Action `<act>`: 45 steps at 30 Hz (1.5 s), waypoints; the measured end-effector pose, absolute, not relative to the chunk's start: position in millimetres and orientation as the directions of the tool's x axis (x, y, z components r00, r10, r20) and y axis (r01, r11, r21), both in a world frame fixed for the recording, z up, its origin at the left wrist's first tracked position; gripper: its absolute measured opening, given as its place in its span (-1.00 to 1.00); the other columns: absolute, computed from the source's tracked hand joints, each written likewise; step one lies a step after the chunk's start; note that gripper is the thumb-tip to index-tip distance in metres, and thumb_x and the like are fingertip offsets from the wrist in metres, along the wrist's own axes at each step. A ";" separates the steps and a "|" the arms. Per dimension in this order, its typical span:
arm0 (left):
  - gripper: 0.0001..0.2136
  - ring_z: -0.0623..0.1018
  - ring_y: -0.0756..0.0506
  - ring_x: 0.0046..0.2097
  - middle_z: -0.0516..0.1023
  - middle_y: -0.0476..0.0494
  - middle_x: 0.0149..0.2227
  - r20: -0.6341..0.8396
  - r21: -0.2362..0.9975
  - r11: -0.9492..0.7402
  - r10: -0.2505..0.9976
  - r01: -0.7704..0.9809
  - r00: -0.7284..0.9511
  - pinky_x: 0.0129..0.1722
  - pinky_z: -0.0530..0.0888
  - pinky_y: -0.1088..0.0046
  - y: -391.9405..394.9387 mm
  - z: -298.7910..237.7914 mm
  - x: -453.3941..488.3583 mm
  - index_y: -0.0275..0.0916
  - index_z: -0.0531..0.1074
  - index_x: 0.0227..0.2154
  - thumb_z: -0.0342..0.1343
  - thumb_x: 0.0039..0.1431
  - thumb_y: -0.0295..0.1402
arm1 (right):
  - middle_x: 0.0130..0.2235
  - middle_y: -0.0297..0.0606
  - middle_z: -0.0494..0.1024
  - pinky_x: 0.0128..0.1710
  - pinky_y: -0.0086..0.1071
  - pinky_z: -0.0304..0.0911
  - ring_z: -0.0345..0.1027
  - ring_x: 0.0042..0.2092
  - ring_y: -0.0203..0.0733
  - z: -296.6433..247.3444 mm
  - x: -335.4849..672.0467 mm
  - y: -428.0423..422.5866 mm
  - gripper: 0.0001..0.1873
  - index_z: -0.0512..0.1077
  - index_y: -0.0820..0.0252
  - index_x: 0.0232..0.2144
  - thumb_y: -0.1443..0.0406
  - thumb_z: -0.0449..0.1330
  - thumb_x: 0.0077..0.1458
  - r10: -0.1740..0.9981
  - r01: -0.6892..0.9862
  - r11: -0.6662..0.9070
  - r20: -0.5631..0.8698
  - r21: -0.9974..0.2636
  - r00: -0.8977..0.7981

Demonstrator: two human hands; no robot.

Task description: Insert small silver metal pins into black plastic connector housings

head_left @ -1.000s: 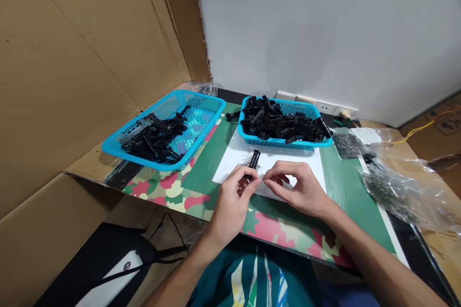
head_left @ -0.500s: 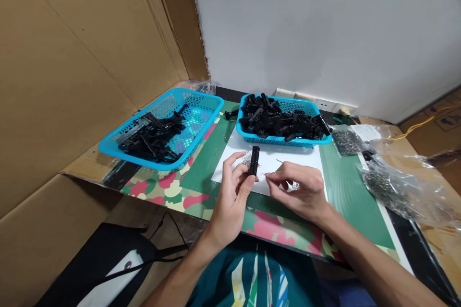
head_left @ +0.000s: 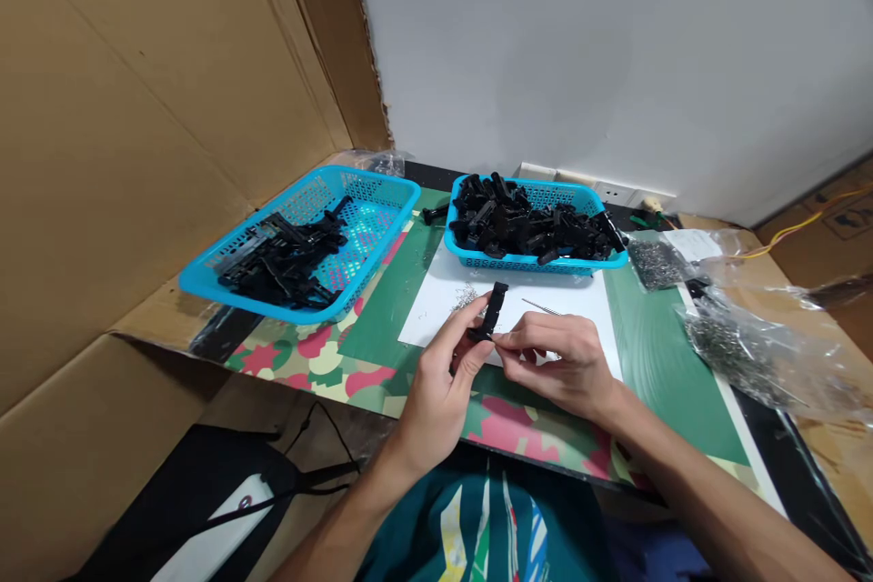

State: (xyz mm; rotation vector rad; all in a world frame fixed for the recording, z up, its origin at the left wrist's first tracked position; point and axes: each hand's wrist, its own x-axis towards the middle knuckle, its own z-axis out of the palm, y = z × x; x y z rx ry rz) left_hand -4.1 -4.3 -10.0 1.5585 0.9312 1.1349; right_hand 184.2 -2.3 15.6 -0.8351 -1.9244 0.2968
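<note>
My left hand (head_left: pixel 440 386) grips a narrow black plastic part (head_left: pixel 496 307) between thumb and fingers, its far end tilted up and to the right. My right hand (head_left: pixel 563 355) is closed in a pinch, its fingertips against the part's near end. The small silver metal piece in that pinch is mostly hidden by the fingers. Behind my left fingers, a loose pile of tiny silver metal pieces (head_left: pixel 466 296) lies on the white paper (head_left: pixel 426 318). A thin metal rod (head_left: pixel 540 306) shows just beyond my right hand; I cannot tell whether it lies on the paper.
One blue basket (head_left: pixel 382 191) at left holds several black parts; another blue basket (head_left: pixel 532 265) behind the paper is heaped with them. Clear bags of metal pieces (head_left: pixel 733 350) lie at right on the green mat (head_left: pixel 655 355). Cardboard (head_left: pixel 170 109) walls the left side.
My left hand has turned the black part, so it now leans right. My right fingertips have moved left to meet its near end. More of the thin rod shows.
</note>
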 end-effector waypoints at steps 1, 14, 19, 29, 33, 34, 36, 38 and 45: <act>-0.57 0.47 -0.22 0.32 0.45 -0.15 0.35 0.237 0.964 -0.260 0.930 0.047 0.280 0.34 0.38 0.25 -4.3 -9.5 -4.2 -0.01 0.38 0.35 0.12 0.48 -0.24 | -0.52 -0.39 0.47 -0.52 -0.48 0.15 0.25 -0.53 -0.38 16.0 184.7 -2.3 -0.84 0.55 0.20 -0.33 0.51 0.22 0.20 0.666 0.425 0.733 0.688 -0.531 -0.289; -0.56 0.44 -0.24 0.36 0.44 -0.14 0.36 0.232 0.962 -0.264 0.924 0.068 0.304 0.33 0.40 0.24 -5.9 -5.9 -3.7 0.00 0.36 0.37 0.12 0.48 -0.25 | -0.50 -0.40 0.48 -0.50 -0.48 0.16 0.27 -0.53 -0.38 19.7 190.8 -2.6 -0.85 0.52 0.19 -0.36 0.50 0.23 0.19 0.661 0.449 0.740 0.667 -0.501 -0.345; -0.55 0.42 -0.24 0.38 0.42 -0.14 0.38 0.202 0.970 -0.234 0.929 0.069 0.311 0.35 0.39 0.24 -7.1 -5.1 -4.7 -0.01 0.35 0.38 0.11 0.49 -0.24 | -0.51 -0.39 0.46 -0.51 -0.45 0.14 0.26 -0.53 -0.36 20.9 191.8 -2.6 -0.84 0.52 0.18 -0.35 0.49 0.21 0.20 0.660 0.436 0.744 0.660 -0.506 -0.360; -0.55 0.39 -0.22 0.39 0.39 -0.15 0.40 0.202 0.969 -0.236 0.932 0.080 0.302 0.40 0.32 0.20 -6.1 -5.9 -6.1 -0.03 0.34 0.38 0.10 0.49 -0.22 | -0.52 -0.41 0.46 -0.53 -0.49 0.19 0.29 -0.54 -0.37 23.3 188.9 -3.1 -0.84 0.52 0.18 -0.37 0.51 0.24 0.16 0.677 0.402 0.725 0.685 -0.559 -0.267; -0.54 0.40 -0.22 0.39 0.40 -0.14 0.39 0.198 0.973 -0.224 0.935 0.057 0.294 0.41 0.31 0.21 -6.4 -7.0 -6.5 -0.02 0.34 0.38 0.12 0.48 -0.23 | -0.53 -0.42 0.46 -0.53 -0.49 0.20 0.29 -0.54 -0.38 24.3 188.5 -3.4 -0.83 0.52 0.17 -0.38 0.51 0.24 0.17 0.677 0.416 0.722 0.689 -0.553 -0.259; -0.54 0.40 -0.23 0.39 0.40 -0.15 0.39 0.199 0.973 -0.224 0.935 0.053 0.294 0.41 0.32 0.21 -6.6 -7.2 -6.6 -0.02 0.35 0.38 0.12 0.48 -0.23 | -0.52 -0.41 0.46 -0.53 -0.49 0.20 0.29 -0.54 -0.37 24.1 188.8 -3.2 -0.83 0.52 0.17 -0.37 0.51 0.23 0.18 0.669 0.427 0.730 0.688 -0.534 -0.282; -0.54 0.40 -0.24 0.39 0.40 -0.16 0.39 0.202 0.972 -0.227 0.934 0.055 0.294 0.38 0.36 0.21 -6.8 -7.3 -6.7 -0.03 0.36 0.37 0.13 0.47 -0.23 | -0.51 -0.39 0.48 -0.52 -0.48 0.19 0.29 -0.53 -0.36 23.4 189.4 -2.8 -0.83 0.53 0.17 -0.36 0.49 0.21 0.21 0.651 0.432 0.749 0.682 -0.503 -0.334; -0.55 0.41 -0.26 0.38 0.41 -0.16 0.38 0.202 0.971 -0.230 0.934 0.063 0.295 0.35 0.40 0.20 -6.9 -6.9 -6.7 -0.04 0.37 0.36 0.13 0.47 -0.23 | -0.51 -0.38 0.48 -0.52 -0.46 0.18 0.28 -0.53 -0.36 22.4 190.2 -2.4 -0.83 0.53 0.17 -0.35 0.48 0.20 0.24 0.638 0.422 0.763 0.678 -0.490 -0.365; -0.56 0.47 -0.24 0.31 0.47 -0.17 0.32 0.222 0.962 -0.260 0.924 0.087 0.310 0.26 0.44 0.27 -6.4 -3.6 -6.1 -0.04 0.38 0.36 0.12 0.48 -0.25 | -0.52 -0.38 0.48 -0.51 -0.44 0.15 0.25 -0.53 -0.35 21.2 190.8 -3.0 -0.83 0.54 0.18 -0.36 0.47 0.20 0.24 0.658 0.390 0.750 0.655 -0.534 -0.371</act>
